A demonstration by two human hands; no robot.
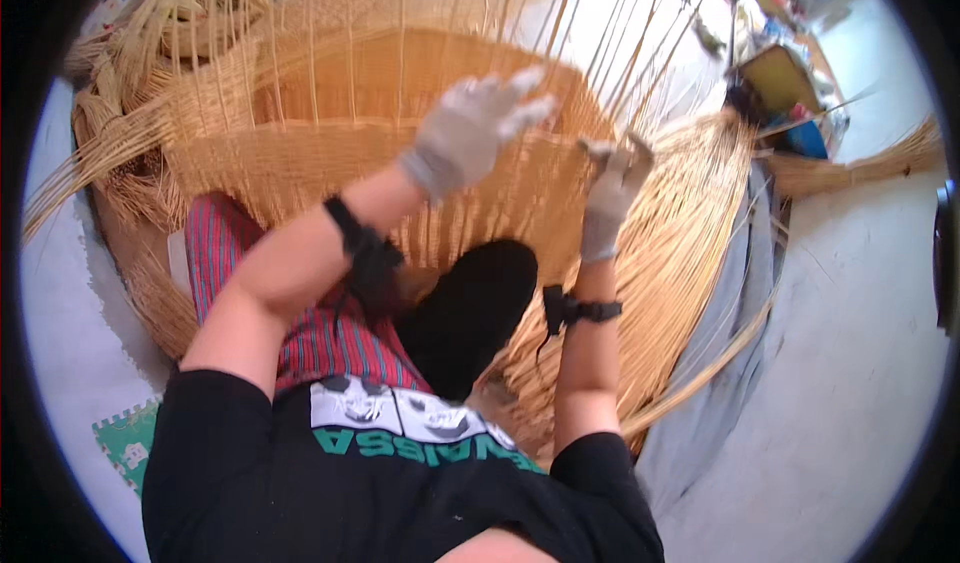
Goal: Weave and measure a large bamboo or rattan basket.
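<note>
A large woven wicker basket [340, 168] stands before me, tan and curved, with tall upright stakes [402, 63] rising from its rim. My left hand [465, 133], in a pale knit glove, is over the near rim with its fingers stretched out and apart, holding nothing. At the basket's right end is my right hand [613, 183], also gloved. Its fingers are bent by the rim, close to the stakes; what lies between them is too small to make out. Black straps wrap both forearms.
A thick spread of loose wicker strands [670, 253] lies right of the basket. More bundled wicker [125, 153] is piled at the left. My black shoe [480, 303] is against the near side of the basket. Assorted items, including a blue container [800, 141], are at the far right.
</note>
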